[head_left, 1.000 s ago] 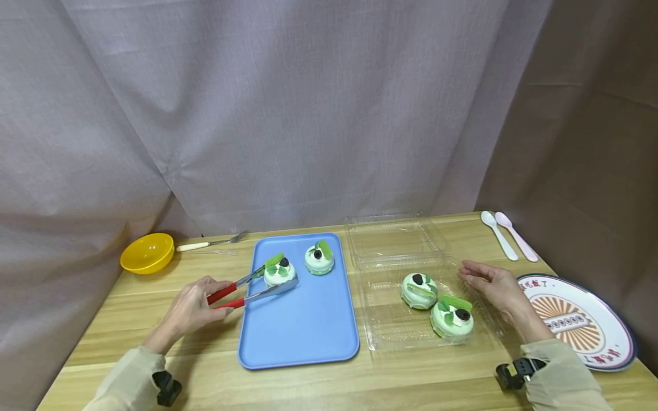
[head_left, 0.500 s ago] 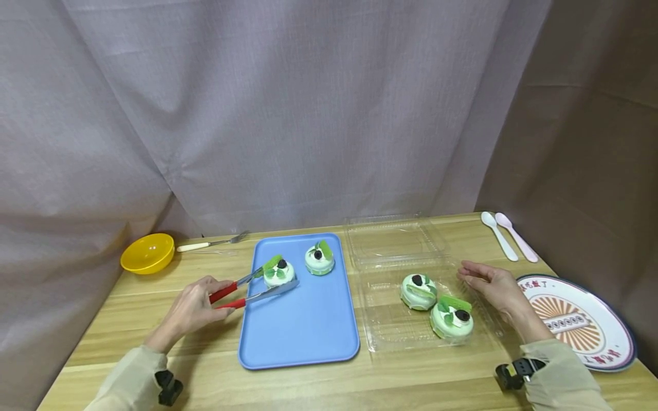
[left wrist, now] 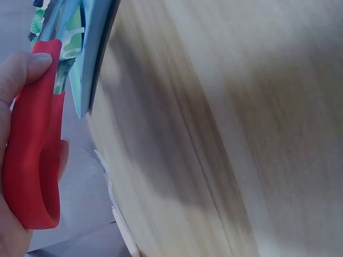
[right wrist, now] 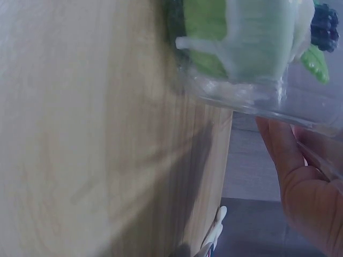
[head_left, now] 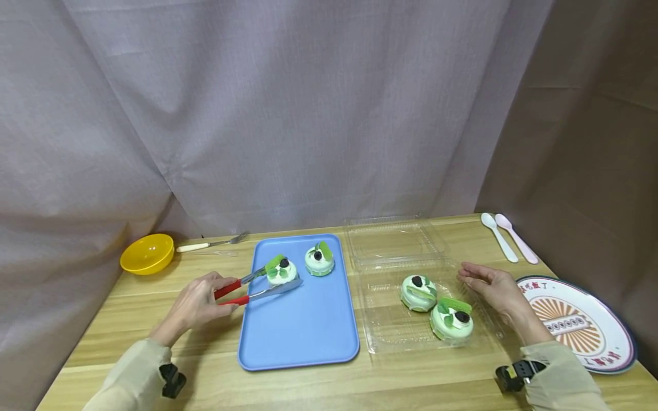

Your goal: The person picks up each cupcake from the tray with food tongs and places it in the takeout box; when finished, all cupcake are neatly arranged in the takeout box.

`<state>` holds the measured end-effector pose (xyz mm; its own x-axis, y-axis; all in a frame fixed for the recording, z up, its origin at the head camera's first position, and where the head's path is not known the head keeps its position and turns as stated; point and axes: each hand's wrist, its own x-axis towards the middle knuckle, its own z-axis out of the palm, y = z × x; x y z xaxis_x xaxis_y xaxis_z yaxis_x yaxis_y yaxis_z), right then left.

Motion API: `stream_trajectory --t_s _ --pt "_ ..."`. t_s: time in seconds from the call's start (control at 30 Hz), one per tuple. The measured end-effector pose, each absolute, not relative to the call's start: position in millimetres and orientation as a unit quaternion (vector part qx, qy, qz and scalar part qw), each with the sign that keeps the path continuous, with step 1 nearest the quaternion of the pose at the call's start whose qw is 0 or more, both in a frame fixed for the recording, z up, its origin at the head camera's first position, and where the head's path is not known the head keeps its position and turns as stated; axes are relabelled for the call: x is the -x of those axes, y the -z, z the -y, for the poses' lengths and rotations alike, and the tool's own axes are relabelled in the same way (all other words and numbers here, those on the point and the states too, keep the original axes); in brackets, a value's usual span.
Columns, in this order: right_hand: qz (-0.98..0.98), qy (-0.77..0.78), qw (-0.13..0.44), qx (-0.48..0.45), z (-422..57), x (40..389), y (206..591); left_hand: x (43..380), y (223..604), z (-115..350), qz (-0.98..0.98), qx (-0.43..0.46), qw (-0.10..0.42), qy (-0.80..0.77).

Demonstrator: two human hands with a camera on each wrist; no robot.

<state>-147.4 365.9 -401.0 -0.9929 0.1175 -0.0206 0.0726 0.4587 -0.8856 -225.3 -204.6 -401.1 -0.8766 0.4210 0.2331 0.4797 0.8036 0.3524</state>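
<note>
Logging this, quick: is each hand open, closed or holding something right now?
Left hand: closed, holding the red-handled tongs.
Right hand: at the edge of the clear container; whether it pinches it cannot be told.

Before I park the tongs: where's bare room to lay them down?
Free: the near half of the blue tray, in front of its two cakes, and the wooden table between the tray and the head view's bottom. Crowded: the right side, where the clear container with two more cakes, the right hand and the plate sit close together.
</note>
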Motion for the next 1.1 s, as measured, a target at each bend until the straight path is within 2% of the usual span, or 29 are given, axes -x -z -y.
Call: stream_trajectory --t_s 0.3,0.6,0.83,0.97,1.1 --pt "0.864 -0.500 0.024 0.058 -365.6 147.9 400.2 223.5 407.7 205.2 0.944 0.241 0.086 0.207" --pt "0.873 -0.483 0.019 0.065 -364.8 148.2 399.9 220.1 410.9 209.1 0.942 0.232 0.075 0.232" --pt "0.869 -0.490 0.019 0.063 -364.9 148.2 399.8 212.6 399.7 209.7 0.937 0.229 0.096 0.247" --pt "0.859 -0.508 0.018 0.063 -365.5 148.2 400.0 208.6 384.3 199.1 0.923 0.258 0.122 0.258" --pt "0.849 -0.523 0.015 0.066 -365.3 148.0 400.7 206.1 369.6 173.7 0.899 0.313 0.127 0.279"
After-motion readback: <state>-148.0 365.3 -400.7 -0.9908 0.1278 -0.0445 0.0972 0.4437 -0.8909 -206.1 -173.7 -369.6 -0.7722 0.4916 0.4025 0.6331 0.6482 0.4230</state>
